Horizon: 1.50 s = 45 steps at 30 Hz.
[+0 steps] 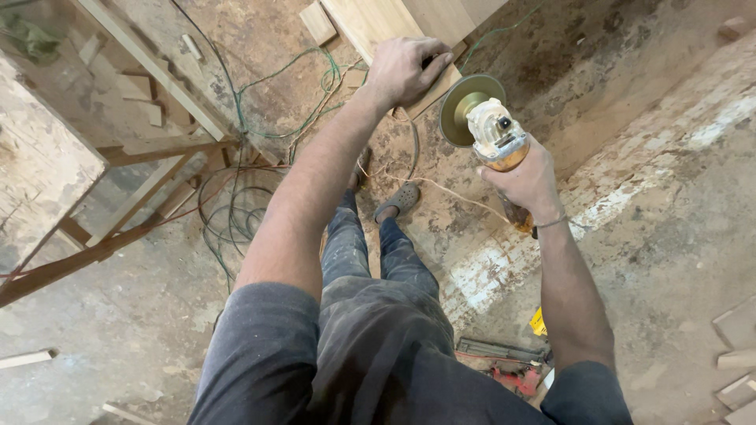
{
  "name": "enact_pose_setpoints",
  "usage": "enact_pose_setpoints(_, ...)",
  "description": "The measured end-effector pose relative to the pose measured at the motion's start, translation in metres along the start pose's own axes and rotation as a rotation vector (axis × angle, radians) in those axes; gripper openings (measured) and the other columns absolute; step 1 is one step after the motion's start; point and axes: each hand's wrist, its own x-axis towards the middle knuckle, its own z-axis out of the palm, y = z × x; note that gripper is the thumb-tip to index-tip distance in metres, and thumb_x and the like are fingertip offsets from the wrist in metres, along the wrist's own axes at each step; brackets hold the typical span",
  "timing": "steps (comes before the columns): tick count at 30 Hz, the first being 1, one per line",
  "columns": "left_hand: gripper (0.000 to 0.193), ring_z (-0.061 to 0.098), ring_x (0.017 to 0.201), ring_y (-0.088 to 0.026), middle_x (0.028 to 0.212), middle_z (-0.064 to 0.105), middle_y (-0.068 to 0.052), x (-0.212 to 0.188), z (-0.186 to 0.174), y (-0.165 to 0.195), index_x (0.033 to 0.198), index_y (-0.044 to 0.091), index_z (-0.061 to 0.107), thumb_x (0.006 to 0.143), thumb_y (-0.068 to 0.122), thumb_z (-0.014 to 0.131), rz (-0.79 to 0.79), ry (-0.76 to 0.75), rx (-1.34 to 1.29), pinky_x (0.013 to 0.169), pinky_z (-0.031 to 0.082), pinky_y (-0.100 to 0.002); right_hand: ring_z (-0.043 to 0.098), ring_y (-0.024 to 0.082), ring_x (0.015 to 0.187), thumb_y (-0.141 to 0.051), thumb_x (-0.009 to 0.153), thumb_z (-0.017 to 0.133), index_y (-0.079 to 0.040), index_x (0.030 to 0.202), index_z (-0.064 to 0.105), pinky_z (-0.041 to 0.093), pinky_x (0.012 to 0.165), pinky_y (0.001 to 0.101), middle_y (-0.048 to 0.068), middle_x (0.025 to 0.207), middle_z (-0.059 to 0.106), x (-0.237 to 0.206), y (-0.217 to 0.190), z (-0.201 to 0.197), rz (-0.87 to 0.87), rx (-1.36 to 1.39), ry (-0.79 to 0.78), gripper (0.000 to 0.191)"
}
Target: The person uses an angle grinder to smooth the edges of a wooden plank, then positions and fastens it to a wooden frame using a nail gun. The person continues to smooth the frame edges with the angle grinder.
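My left hand (405, 69) presses down on the near end of a pale wooden board (370, 24) that leans across the top of the view. My right hand (526, 179) grips an angle grinder (492, 130) with a pale head, an orange body and a round sanding disc (465, 106). The disc sits just right of my left hand, close to the board's edge. Whether it touches the wood is unclear. My legs and sandalled feet (400, 198) stand below the board on a dusty floor.
A rough wooden workbench frame (150, 149) stands at the left with offcuts on it. Green and dark cables (236, 212) coil on the floor beside it. A red tool (512, 374) lies by my right leg. Wood scraps (736, 354) lie at the right edge.
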Motion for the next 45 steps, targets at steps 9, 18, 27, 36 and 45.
enact_pose_setpoints(9,0.025,0.074,0.076,-0.029,0.09,0.079,-0.008,0.001,0.0,0.0,0.1,0.015,0.079,0.1,0.034,0.063,0.018,0.025,-0.002,0.068,0.057,-0.042,0.075,0.023,0.102,-0.023,0.073,0.092,0.002,0.117,0.068,0.058,0.09,0.0366,0.015,0.109,0.076,0.001,-0.001,-0.001,0.0,-0.009,-0.017,0.057)
enact_pose_setpoints(18,0.026,0.075,0.073,-0.024,0.09,0.079,-0.005,0.003,0.0,-0.002,0.102,0.017,0.078,0.101,0.037,0.06,-0.056,-0.025,-0.003,0.067,0.058,-0.04,0.075,0.022,0.102,-0.025,0.073,0.092,0.001,0.118,0.068,0.059,0.089,0.036,0.014,0.109,0.076,0.006,-0.002,-0.004,0.022,-0.008,-0.04,0.057)
enact_pose_setpoints(27,0.026,0.075,0.075,-0.026,0.09,0.079,-0.007,0.003,-0.002,-0.004,0.101,0.016,0.079,0.101,0.035,0.061,-0.011,0.015,0.03,0.068,0.057,-0.041,0.074,0.022,0.103,-0.026,0.073,0.092,0.002,0.12,0.067,0.059,0.091,0.0365,0.014,0.111,0.076,0.012,-0.002,-0.005,0.006,-0.017,-0.051,0.06)
enact_pose_setpoints(36,0.026,0.075,0.074,-0.026,0.089,0.079,-0.007,0.002,-0.002,-0.004,0.101,0.016,0.08,0.1,0.036,0.063,0.002,0.042,0.027,0.067,0.058,-0.041,0.075,0.022,0.103,-0.026,0.073,0.091,0.001,0.12,0.068,0.059,0.09,0.0362,0.014,0.11,0.076,0.013,0.0,-0.007,-0.008,-0.018,-0.059,0.059)
enact_pose_setpoints(45,0.025,0.075,0.074,-0.025,0.09,0.08,-0.006,0.003,-0.003,-0.006,0.1,0.017,0.08,0.1,0.036,0.063,-0.007,0.034,0.027,0.068,0.059,-0.04,0.074,0.023,0.098,-0.026,0.071,0.092,0.002,0.115,0.066,0.06,0.086,0.0362,0.015,0.106,0.075,0.018,0.002,-0.009,0.014,-0.056,-0.077,0.058)
